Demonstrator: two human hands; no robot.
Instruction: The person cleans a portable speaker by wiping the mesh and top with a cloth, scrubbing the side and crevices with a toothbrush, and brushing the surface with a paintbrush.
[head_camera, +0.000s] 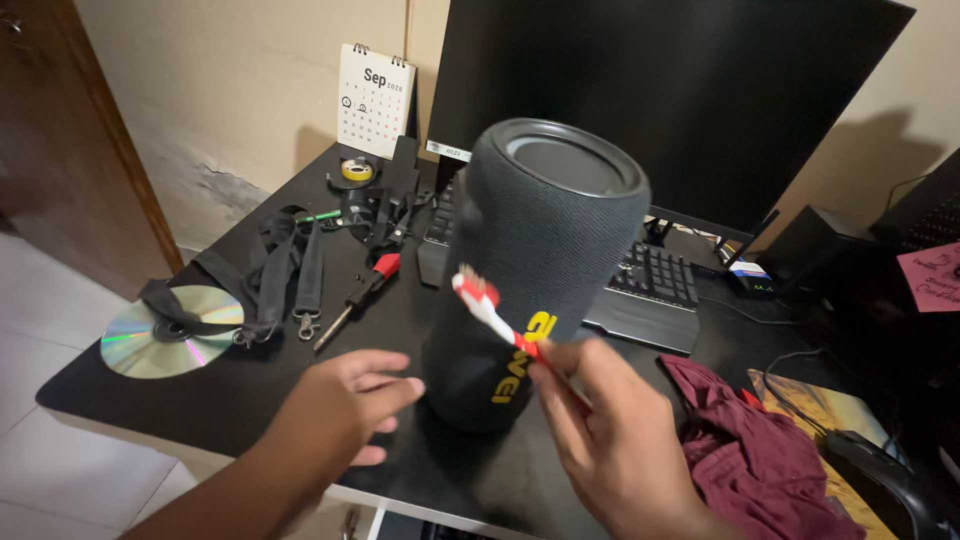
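Speaker stands upright on the black counter, a tall dark fabric-covered cylinder in front of the monitor. It looks heavy and stiff, its cloth skin grippy; the lower body offers the best hold. From the left: one disc, one strap, one screwdriver, one tape roll, one calendar. Left hand is loose and empty, fingertips nearly at the speaker's base. Right hand pinches one red-and-white toothbrush against the speaker. One keyboard, one maroon cloth.
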